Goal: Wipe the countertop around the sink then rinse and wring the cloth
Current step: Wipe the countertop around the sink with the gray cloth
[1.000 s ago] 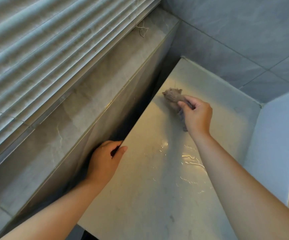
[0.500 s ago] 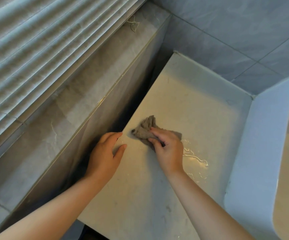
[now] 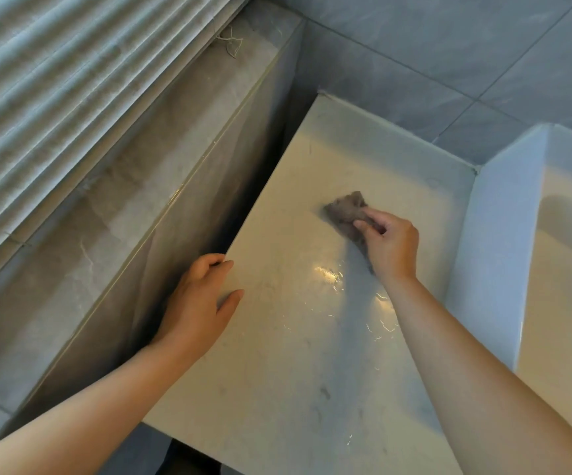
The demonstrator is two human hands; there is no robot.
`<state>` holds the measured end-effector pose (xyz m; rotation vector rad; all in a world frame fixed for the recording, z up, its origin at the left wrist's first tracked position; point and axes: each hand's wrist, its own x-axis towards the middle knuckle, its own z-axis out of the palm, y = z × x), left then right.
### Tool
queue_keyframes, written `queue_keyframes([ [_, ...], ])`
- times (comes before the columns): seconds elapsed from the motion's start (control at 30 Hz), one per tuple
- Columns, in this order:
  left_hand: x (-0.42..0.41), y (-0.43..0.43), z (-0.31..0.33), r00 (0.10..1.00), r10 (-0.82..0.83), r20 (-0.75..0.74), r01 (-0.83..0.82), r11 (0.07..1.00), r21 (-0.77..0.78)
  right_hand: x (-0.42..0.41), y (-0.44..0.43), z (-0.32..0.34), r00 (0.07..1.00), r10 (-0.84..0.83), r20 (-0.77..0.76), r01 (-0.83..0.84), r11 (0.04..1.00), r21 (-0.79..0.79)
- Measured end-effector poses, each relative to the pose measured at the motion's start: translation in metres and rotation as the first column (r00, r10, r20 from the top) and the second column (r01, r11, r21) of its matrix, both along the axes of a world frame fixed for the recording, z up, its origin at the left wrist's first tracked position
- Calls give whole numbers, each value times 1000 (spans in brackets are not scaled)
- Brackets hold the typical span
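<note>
A small brown-grey cloth [image 3: 345, 210] lies bunched on the pale stone countertop [image 3: 294, 354], toward its back right part. My right hand [image 3: 390, 245] grips the cloth with curled fingers and presses it onto the surface. My left hand [image 3: 197, 303] rests on the countertop's left edge, fingers hooked over the edge, thumb lying on top. Wet streaks glint on the countertop between my two arms. The white sink [image 3: 558, 255] rises at the right, with its drain at the frame's edge.
A grey marble ledge [image 3: 113, 214] runs along the left, higher than the countertop, with a dark gap between them. Window blinds [image 3: 54, 63] hang above the ledge. Grey tiled wall [image 3: 449, 49] stands behind the countertop and sink.
My right hand has swept the cloth from the countertop's left edge toward the right and farther back. The left hand stays on the edge. The view has shifted, showing more of the sink.
</note>
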<state>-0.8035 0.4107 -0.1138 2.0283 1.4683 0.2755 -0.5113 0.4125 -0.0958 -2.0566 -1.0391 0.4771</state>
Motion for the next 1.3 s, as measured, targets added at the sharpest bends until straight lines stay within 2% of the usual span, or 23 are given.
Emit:
queue_keyframes([
  [0.3,4,-1,7,999,-13,-35,13,1000,7,-48,-65,-21,992,123,38,-124,992,13],
  [0.37,5,-3,11,999,-34,-28,34,999,18,-56,-76,-13,989,137,-50,-140,989,-44],
  [0.43,7,-3,15,998,-58,-20,59,997,39,-57,-79,2,966,108,-233,-134,986,-95],
  [0.5,10,-2,24,996,-88,1,88,995,40,-55,-80,20,903,75,-422,-115,991,-70],
  [0.57,13,-1,36,990,-119,69,117,992,38,-54,-81,41,802,57,-595,-78,997,-9],
  [0.6,16,-1,44,986,-107,130,107,994,7,-53,-83,51,732,37,-680,-47,999,4],
  [0.67,25,-1,62,963,-7,269,49,988,-148,-53,-84,70,589,-31,-807,-7,999,-43],
  [0.77,38,3,79,910,153,384,16,915,-403,-55,-84,94,438,-100,-894,-40,991,-130],
  [0.87,53,7,94,864,218,454,101,809,-579,-57,-79,109,351,-71,-934,-108,987,-116],
  [0.97,66,6,112,799,326,505,187,664,-724,-59,-78,123,252,-60,-966,-101,991,-88],
  [1.03,71,6,116,769,388,508,183,628,-756,-57,-80,128,243,-38,-969,-108,992,-66],
  [1.17,74,8,120,689,522,503,143,582,-800,-53,-84,130,309,-1,-951,-146,988,-48],
  [1.23,76,8,124,681,533,502,169,554,-815,-50,-88,127,350,-25,-937,-114,991,-69],
  [1.3,78,6,127,717,488,497,182,558,-810,-51,-90,126,395,-26,-918,-91,994,-67],
])
